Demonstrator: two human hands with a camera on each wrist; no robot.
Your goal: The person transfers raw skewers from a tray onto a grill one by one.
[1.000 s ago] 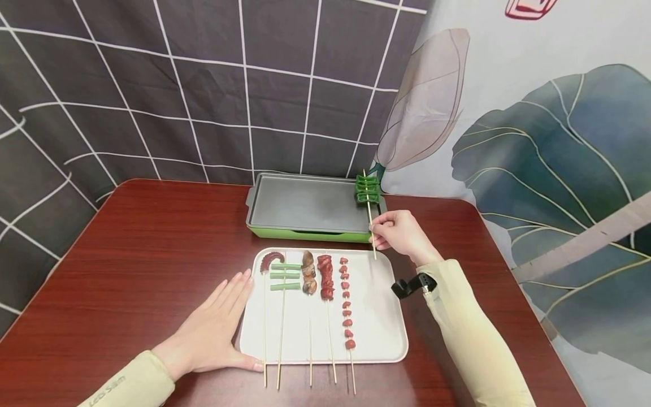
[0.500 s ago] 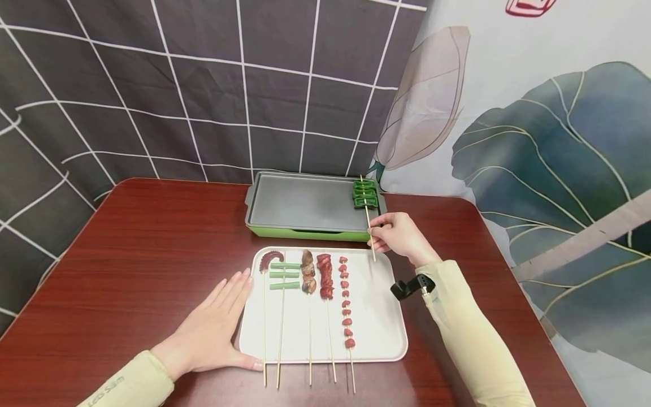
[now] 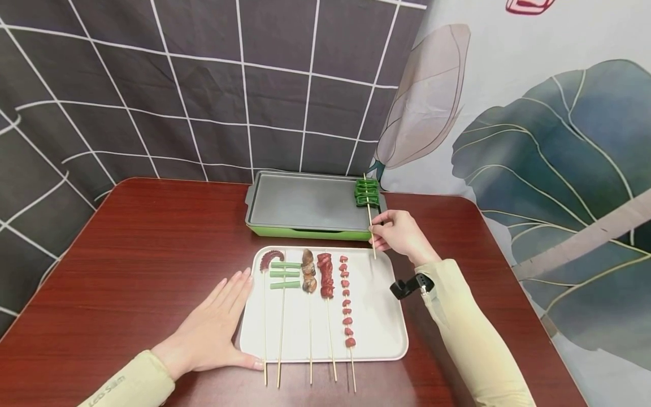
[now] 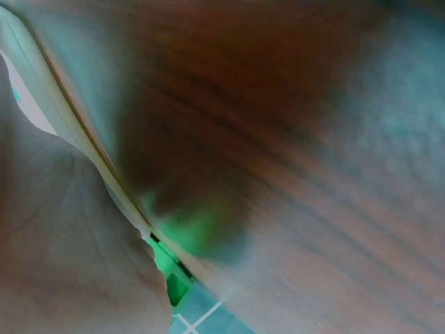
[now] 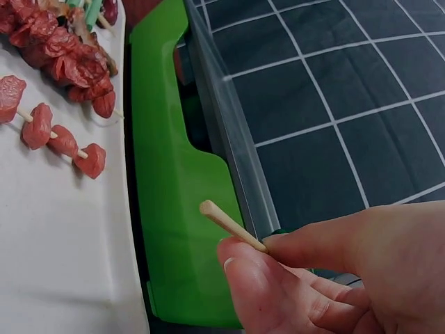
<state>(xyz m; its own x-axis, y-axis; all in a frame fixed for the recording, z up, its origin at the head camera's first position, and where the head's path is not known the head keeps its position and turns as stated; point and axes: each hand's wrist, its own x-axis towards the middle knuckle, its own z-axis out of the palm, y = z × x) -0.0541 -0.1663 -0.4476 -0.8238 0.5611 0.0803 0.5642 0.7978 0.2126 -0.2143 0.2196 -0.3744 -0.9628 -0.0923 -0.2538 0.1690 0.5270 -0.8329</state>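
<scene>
My right hand (image 3: 402, 234) pinches the bare stick of a green pepper skewer (image 3: 367, 193) between thumb and fingers. The pepper pieces lie at the right end of the grill's dark flat plate (image 3: 305, 200). In the right wrist view the stick's blunt end (image 5: 226, 224) pokes out past the thumb. My left hand (image 3: 213, 322) rests against the left side of a white tray (image 3: 378, 333), fingers straight and thumb by its lower left corner. On the tray lie an octopus tentacle skewer (image 3: 272, 260), a green-stalk skewer (image 3: 285, 275), a brown-chunk skewer (image 3: 308, 271), a red meat skewer (image 3: 326, 276) and a small-red-piece skewer (image 3: 347, 303).
The green grill base (image 3: 285, 232) stands just behind the tray, near a dark gridded cloth (image 3: 203, 90). A dark red wooden table (image 3: 152, 243) carries everything. The skewers' bare sticks reach past the tray's front rim.
The green pepper skewer has shifted slightly toward me and then back up and right on the plate, still in my right hand's pinch. My left hand has stayed in place.
</scene>
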